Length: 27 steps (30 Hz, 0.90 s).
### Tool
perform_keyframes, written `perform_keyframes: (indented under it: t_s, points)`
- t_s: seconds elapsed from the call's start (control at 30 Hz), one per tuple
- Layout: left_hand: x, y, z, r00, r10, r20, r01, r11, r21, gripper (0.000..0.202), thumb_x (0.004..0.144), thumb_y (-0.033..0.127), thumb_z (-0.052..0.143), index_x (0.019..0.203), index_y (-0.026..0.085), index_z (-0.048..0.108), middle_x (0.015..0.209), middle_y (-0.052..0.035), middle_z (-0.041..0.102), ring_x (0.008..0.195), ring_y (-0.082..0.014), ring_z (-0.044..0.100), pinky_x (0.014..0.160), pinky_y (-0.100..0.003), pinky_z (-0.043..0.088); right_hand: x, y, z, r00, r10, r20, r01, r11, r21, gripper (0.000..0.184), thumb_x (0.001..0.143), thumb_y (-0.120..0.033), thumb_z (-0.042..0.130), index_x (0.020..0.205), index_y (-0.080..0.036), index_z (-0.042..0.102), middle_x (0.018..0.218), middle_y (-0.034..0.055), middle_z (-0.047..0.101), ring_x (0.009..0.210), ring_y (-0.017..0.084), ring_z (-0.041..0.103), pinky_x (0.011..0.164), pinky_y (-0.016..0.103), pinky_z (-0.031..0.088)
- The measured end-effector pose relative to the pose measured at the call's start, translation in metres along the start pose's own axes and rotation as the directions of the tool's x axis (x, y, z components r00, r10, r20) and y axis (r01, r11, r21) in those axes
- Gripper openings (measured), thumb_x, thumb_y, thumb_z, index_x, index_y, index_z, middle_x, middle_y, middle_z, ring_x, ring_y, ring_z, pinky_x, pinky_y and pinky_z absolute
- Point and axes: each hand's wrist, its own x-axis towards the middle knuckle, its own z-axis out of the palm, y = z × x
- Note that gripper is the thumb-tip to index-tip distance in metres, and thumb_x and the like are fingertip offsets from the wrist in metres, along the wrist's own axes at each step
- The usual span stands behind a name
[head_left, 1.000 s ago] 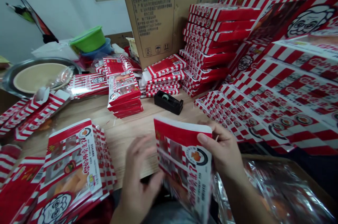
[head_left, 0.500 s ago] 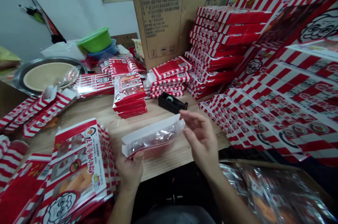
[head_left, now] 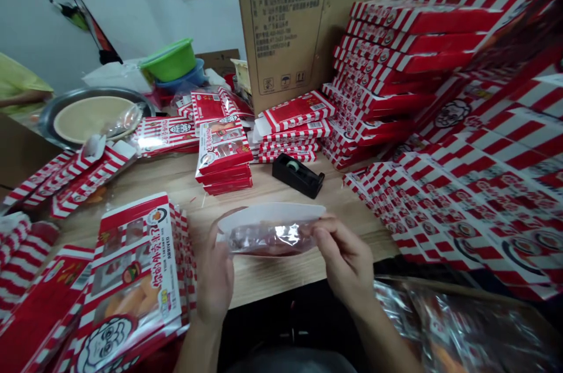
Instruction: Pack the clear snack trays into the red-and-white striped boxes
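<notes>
right hand [head_left: 345, 261] now on the plastic bag [head_left: 268, 238], apparently

Our bare left hand [head_left: 213, 279] stands upright with its fingers curled inward, while our bare right hand [head_left: 343, 261] faces it, angled inward, thumb and fingertips pinched firmly together.

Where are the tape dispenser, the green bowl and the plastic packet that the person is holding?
Tape dispenser [head_left: 295, 176]: head view, on its black body.
Green bowl [head_left: 169, 62]: head view, on its outer wall.
Plastic packet [head_left: 268, 239]: head view, on its clear front.
</notes>
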Motion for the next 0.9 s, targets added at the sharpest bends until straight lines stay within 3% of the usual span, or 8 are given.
perform_keyframes:
  t_s: [0.07,0.13,0.23,0.33,0.43,0.53,0.67,0.9]
  points:
    - [0.003,0.001,-0.008,0.988,-0.076,0.138,0.098,0.982,-0.163,0.038,0.078,0.051,0.057,0.091,0.019,0.073,0.086,-0.0063,0.073,0.087,-0.0273,0.067,0.081,-0.040,0.053,0.002,-0.003,0.002,0.993,0.113,0.037,-0.118,0.978,0.173,0.024,0.093,-0.017,0.049,0.107,-0.032,0.063,0.105,0.0000,0.069,0.094,0.014,0.065,0.080,0.024,0.052]
    - [0.007,0.004,-0.013,0.951,-0.165,0.263,0.231,0.942,-0.244,0.033,0.074,0.041,0.065,0.095,0.019,0.074,0.087,-0.0077,0.074,0.087,-0.0287,0.068,0.081,-0.043,0.054,0.002,-0.004,0.002,0.980,0.175,0.093,-0.196,0.918,0.344,0.040,0.094,-0.018,0.048,0.129,-0.039,0.047,0.124,-0.0005,0.063,0.111,0.015,0.060,0.091,0.029,0.049]
    - [0.011,0.014,-0.012,0.915,-0.242,0.323,0.320,0.922,-0.216,0.030,0.071,0.019,0.065,0.099,0.020,0.074,0.089,-0.0064,0.075,0.087,-0.0258,0.070,0.079,-0.039,0.055,0.003,-0.002,-0.002,0.964,0.165,0.207,-0.241,0.871,0.429,0.038,0.095,-0.017,0.047,0.126,-0.039,0.051,0.129,-0.0018,0.060,0.117,0.014,0.056,0.096,0.030,0.046]
    - [0.013,0.021,-0.004,0.942,-0.108,0.318,0.179,0.963,-0.202,0.027,0.075,0.007,0.057,0.084,0.024,0.075,0.097,-0.0010,0.075,0.090,-0.0178,0.069,0.081,-0.029,0.054,0.006,0.000,-0.007,0.962,0.095,0.255,-0.205,0.870,0.448,0.025,0.094,-0.016,0.048,0.095,-0.033,0.066,0.119,-0.0033,0.065,0.112,0.015,0.058,0.094,0.031,0.046]
    - [0.012,0.019,-0.001,0.951,0.097,0.292,-0.045,0.982,-0.181,0.032,0.080,0.003,0.053,0.069,0.026,0.072,0.097,0.0043,0.073,0.092,-0.0118,0.066,0.081,-0.021,0.051,0.010,-0.004,-0.009,0.961,0.082,0.264,-0.187,0.897,0.400,0.014,0.091,-0.021,0.056,0.081,-0.028,0.064,0.115,-0.0017,0.064,0.110,0.016,0.058,0.093,0.031,0.044]
    - [0.008,0.012,-0.005,0.935,0.159,0.316,-0.131,0.986,-0.107,0.031,0.083,0.003,0.054,0.075,0.028,0.070,0.101,0.0058,0.071,0.096,-0.0104,0.063,0.083,-0.020,0.049,0.013,-0.015,-0.007,0.956,0.147,0.254,-0.217,0.937,0.274,0.016,0.079,-0.027,0.072,0.073,-0.023,0.057,0.112,-0.0001,0.063,0.109,0.016,0.058,0.093,0.026,0.043]
    - [0.004,0.009,-0.014,0.900,0.194,0.390,-0.202,0.979,-0.022,0.035,0.087,0.002,0.049,0.094,0.031,0.066,0.111,0.0058,0.065,0.103,-0.0110,0.061,0.089,-0.024,0.048,0.014,-0.027,-0.006,0.966,0.179,0.187,-0.214,0.959,0.187,0.014,0.079,-0.023,0.072,0.084,-0.027,0.060,0.101,-0.0030,0.067,0.101,0.011,0.061,0.088,0.019,0.047]
    - [0.006,0.034,-0.006,0.833,0.254,0.492,-0.422,0.867,0.266,0.039,0.080,-0.002,0.056,0.107,0.027,0.060,0.109,0.0016,0.063,0.106,-0.0104,0.059,0.092,-0.019,0.047,0.019,-0.038,-0.012,0.940,0.235,0.246,-0.257,0.964,0.062,0.029,0.075,-0.026,0.075,0.103,-0.032,0.067,0.105,-0.0039,0.068,0.099,0.009,0.064,0.081,0.010,0.049]
